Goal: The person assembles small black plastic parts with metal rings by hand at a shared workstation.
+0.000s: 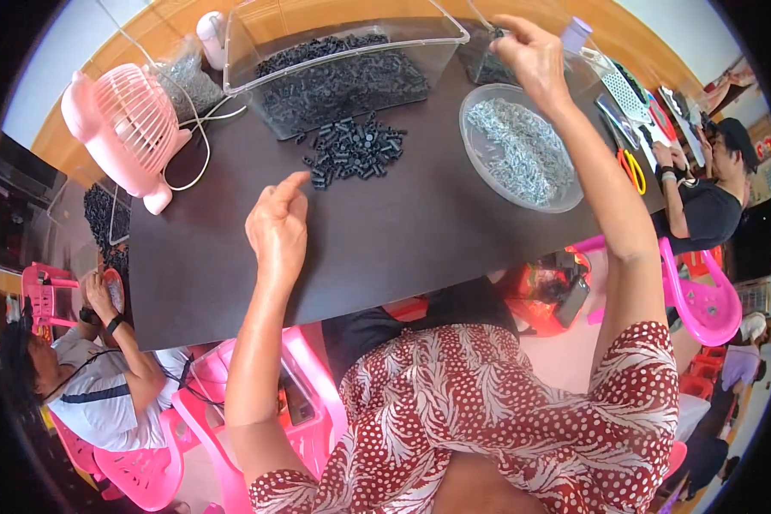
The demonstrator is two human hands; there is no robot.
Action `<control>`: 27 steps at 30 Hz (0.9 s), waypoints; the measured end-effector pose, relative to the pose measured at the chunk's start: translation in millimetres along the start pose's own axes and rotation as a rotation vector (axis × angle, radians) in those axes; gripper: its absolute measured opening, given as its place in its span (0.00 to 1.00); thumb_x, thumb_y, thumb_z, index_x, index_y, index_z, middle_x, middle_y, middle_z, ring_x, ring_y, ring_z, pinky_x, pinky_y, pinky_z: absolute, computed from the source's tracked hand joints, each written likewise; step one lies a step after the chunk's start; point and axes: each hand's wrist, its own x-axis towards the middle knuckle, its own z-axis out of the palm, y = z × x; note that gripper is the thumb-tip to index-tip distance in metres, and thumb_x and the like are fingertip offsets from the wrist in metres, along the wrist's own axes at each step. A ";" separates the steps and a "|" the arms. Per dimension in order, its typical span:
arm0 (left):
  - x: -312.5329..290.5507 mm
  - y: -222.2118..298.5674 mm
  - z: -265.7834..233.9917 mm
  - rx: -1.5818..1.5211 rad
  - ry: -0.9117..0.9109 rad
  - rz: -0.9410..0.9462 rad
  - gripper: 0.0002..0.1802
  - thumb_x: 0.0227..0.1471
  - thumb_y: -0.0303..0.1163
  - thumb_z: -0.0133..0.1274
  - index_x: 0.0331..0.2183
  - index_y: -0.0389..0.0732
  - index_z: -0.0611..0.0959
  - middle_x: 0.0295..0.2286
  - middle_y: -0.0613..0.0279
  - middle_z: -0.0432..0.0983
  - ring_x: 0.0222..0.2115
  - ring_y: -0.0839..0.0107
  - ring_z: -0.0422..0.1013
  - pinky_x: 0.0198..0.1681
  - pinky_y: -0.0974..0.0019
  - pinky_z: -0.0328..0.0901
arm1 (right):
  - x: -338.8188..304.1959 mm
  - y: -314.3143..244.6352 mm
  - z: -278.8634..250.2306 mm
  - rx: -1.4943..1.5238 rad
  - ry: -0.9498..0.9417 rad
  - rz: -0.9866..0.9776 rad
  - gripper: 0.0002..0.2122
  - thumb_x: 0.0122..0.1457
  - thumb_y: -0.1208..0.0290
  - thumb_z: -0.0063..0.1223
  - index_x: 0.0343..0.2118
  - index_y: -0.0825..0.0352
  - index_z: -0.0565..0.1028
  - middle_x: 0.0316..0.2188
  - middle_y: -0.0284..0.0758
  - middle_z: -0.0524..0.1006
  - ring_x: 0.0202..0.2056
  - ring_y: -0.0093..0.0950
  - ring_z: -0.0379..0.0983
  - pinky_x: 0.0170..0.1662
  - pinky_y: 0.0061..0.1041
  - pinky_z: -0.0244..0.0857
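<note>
My left hand (277,224) is over the dark table, its fingers curled and the tips close together. They point at a loose pile of short black plastic pieces (357,147); whether a piece sits in the fingertips I cannot make out. My right hand (535,64) is raised at the back right, above a clear plastic bin (480,64). Its thumb and forefinger are apart, and I see nothing between them. Below that wrist stands a round clear tub (565,201) full of small silvery metal parts (522,150).
Behind the pile stands a large clear bin (464,38) of black pieces. A pink fan (128,128) with a white cord is at left, beside a bag of metal parts (188,81). Yellow-handled scissors (632,171) lie right. Co-workers sit at both sides.
</note>
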 end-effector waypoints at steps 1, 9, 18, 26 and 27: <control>4.8 1.1 2.3 0.109 -0.016 0.047 0.14 0.43 0.22 0.50 0.35 0.45 0.82 0.25 0.58 0.74 0.27 0.63 0.71 0.33 0.65 0.64 | 10.9 20.1 0.4 0.022 0.013 0.021 0.17 0.43 0.71 0.51 0.40 0.67 0.75 0.22 0.39 0.76 0.26 0.29 0.74 0.32 0.27 0.66; 46.0 -28.9 9.2 0.045 -0.025 0.003 0.12 0.43 0.25 0.50 0.33 0.47 0.82 0.24 0.55 0.73 0.28 0.59 0.71 0.33 0.61 0.64 | 65.7 74.3 13.1 -0.419 0.081 -0.116 0.12 0.47 0.68 0.47 0.35 0.63 0.76 0.30 0.44 0.77 0.34 0.42 0.73 0.39 0.39 0.65; 58.1 -21.7 18.0 0.172 -0.141 0.184 0.12 0.37 0.25 0.54 0.31 0.44 0.82 0.21 0.59 0.70 0.25 0.63 0.70 0.31 0.64 0.63 | 87.4 93.3 30.3 -0.699 -0.108 -0.149 0.12 0.45 0.71 0.45 0.32 0.60 0.78 0.29 0.46 0.76 0.33 0.45 0.73 0.38 0.41 0.66; 58.9 -29.4 15.6 0.261 -0.078 0.211 0.09 0.37 0.24 0.54 0.27 0.43 0.82 0.22 0.57 0.71 0.27 0.58 0.70 0.31 0.60 0.63 | 85.0 92.6 28.5 -0.628 -0.106 -0.125 0.11 0.44 0.70 0.46 0.30 0.61 0.78 0.28 0.48 0.76 0.33 0.46 0.73 0.38 0.42 0.66; 57.2 -25.2 14.9 0.312 -0.071 0.212 0.08 0.37 0.25 0.55 0.27 0.43 0.81 0.22 0.57 0.71 0.27 0.57 0.70 0.31 0.59 0.63 | 86.0 94.9 27.0 -0.630 -0.105 -0.123 0.11 0.44 0.70 0.46 0.30 0.61 0.78 0.28 0.48 0.76 0.33 0.46 0.73 0.38 0.42 0.66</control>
